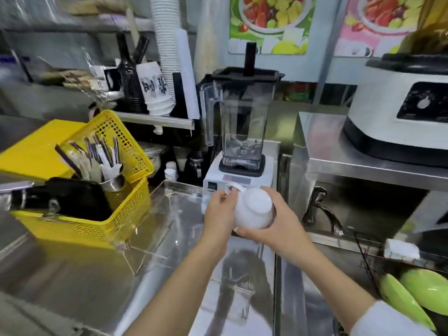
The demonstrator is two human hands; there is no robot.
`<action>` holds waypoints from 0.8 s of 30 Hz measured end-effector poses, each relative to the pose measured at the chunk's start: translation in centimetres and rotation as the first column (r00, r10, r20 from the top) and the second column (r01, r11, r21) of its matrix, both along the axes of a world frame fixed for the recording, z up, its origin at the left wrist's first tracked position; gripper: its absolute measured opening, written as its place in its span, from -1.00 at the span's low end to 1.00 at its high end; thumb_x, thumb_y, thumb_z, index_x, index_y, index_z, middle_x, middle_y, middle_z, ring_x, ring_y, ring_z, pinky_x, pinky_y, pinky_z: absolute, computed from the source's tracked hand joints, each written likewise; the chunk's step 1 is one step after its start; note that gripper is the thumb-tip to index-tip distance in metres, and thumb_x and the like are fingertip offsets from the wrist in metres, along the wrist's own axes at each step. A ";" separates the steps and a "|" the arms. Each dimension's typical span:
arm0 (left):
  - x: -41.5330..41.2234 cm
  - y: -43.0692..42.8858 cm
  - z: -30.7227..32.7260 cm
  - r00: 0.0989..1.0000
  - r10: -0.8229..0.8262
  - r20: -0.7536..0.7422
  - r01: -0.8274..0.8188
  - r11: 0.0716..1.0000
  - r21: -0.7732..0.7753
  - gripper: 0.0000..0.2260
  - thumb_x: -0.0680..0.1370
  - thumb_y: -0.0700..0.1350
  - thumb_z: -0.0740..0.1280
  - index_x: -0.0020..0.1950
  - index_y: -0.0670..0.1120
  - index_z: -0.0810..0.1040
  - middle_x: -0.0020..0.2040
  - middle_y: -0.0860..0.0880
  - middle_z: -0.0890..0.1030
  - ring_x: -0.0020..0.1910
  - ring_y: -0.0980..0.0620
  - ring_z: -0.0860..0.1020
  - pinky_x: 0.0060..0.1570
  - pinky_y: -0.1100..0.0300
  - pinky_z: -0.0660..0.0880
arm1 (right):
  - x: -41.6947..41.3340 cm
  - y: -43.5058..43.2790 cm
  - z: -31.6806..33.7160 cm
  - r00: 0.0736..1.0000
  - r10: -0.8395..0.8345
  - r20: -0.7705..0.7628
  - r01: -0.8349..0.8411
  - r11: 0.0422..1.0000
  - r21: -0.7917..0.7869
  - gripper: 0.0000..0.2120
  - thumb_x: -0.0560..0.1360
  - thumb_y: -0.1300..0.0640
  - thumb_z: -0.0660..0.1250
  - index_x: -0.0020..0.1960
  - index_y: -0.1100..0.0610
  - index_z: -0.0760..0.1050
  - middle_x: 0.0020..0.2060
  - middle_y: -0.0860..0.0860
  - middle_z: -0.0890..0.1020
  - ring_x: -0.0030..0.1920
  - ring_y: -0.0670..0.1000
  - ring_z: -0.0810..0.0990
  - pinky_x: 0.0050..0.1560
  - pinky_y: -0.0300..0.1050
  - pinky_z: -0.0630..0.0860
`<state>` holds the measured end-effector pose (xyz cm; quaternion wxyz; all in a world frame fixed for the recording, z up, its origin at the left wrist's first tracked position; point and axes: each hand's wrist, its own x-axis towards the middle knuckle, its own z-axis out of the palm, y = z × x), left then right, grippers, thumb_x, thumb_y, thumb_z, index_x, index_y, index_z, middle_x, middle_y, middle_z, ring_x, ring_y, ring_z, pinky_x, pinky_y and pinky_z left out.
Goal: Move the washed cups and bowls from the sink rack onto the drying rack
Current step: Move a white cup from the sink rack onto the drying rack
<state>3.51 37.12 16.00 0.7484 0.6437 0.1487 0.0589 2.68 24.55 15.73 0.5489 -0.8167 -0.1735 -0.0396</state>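
A white ceramic cup with a loop handle [253, 209] is held upside down in mid-air, just in front of the white blender base, with its flat bottom facing up toward the viewer. The person's left hand [219, 210] grips it from the nine o'clock side, fingers curled near the handle, while the right hand [275, 223] cups it from the three o'clock side and underneath, thumb along the lower rim; both hands are closed around the cup. Directly at twelve o'clock from the cup stands a blender with a clear square jar and black lid [242, 117]. Below the hands lies a shiny stainless steel counter [72, 287], with a clear acrylic stand [150, 229] at about nine o'clock. Farther out at ten o'clock sits a yellow perforated plastic basket [116, 207] holding a steel cup of utensils [112, 180] and something black. At two o'clock, on a raised steel shelf, rests a white and black appliance with a dial [407, 117]. At four o'clock, near the frame edge, lie green oblong fruits [417, 294]. Fruit posters [271, 23] hang on the wall behind.
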 end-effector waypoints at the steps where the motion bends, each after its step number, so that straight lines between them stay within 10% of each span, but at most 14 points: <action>1: 0.3 0.4 -0.3 1.000 0.023 0.010 -0.024 0.999 0.023 -0.77 0.54 -0.02 0.23 0.12 -0.11 0.50 0.07 -0.12 0.57 -0.02 -0.06 0.53 -0.12 0.09 0.46 | 0.4 0.4 -0.2 1.000 0.004 -0.002 -0.004 0.999 -0.038 -0.34 0.17 0.02 0.59 0.03 -0.39 0.25 0.11 -0.24 0.46 0.12 -0.26 0.45 0.03 -0.33 0.44; 6: 0.8 1.2 -1.1 0.993 0.103 0.052 -0.111 0.977 0.181 -0.76 0.57 -0.11 0.17 0.24 -0.03 0.35 -0.05 -0.01 0.52 -0.11 0.03 0.49 -0.21 0.16 0.38 | 2.8 1.3 -0.8 1.000 0.022 0.000 -0.021 0.966 -0.256 -0.28 0.12 -0.10 0.56 0.16 -0.30 0.26 0.15 -0.15 0.47 0.18 -0.03 0.46 0.18 -0.01 0.47; 14: 1.0 1.8 -3.0 0.999 0.014 -0.030 0.003 0.850 0.526 -0.71 0.57 -0.05 0.14 0.28 0.06 0.41 -0.24 0.16 0.49 -0.04 -0.05 0.52 0.13 0.00 0.46 | 4.9 -0.2 -1.7 0.984 0.074 -0.159 -0.135 0.902 -0.411 -0.24 0.19 -0.04 0.56 0.27 -0.17 0.25 0.14 -0.14 0.44 0.18 0.01 0.24 0.18 -0.09 0.22; 20: 1.2 1.8 -4.2 0.992 0.017 -0.125 0.069 0.753 0.655 -0.63 0.57 0.04 0.09 0.37 0.07 0.34 0.13 -0.07 0.62 0.24 -0.12 0.46 0.36 -0.16 0.23 | 6.0 -0.3 -2.6 0.980 0.077 -0.182 -0.162 0.839 -0.519 -0.25 0.15 -0.15 0.51 0.24 -0.27 0.23 0.15 -0.07 0.47 0.22 0.02 0.27 0.15 -0.08 0.08; 24: 0.8 1.8 -3.6 0.986 0.054 -0.155 0.089 0.618 0.781 -0.62 0.57 0.04 0.12 0.39 0.05 0.35 0.40 -0.11 0.35 0.38 -0.13 0.25 0.38 -0.05 0.13 | 5.7 -1.0 -2.6 0.987 0.075 -0.139 -0.140 0.826 -0.547 -0.18 0.18 -0.18 0.51 0.32 -0.25 0.15 0.30 -0.08 0.40 0.35 0.03 0.24 0.25 -0.05 0.03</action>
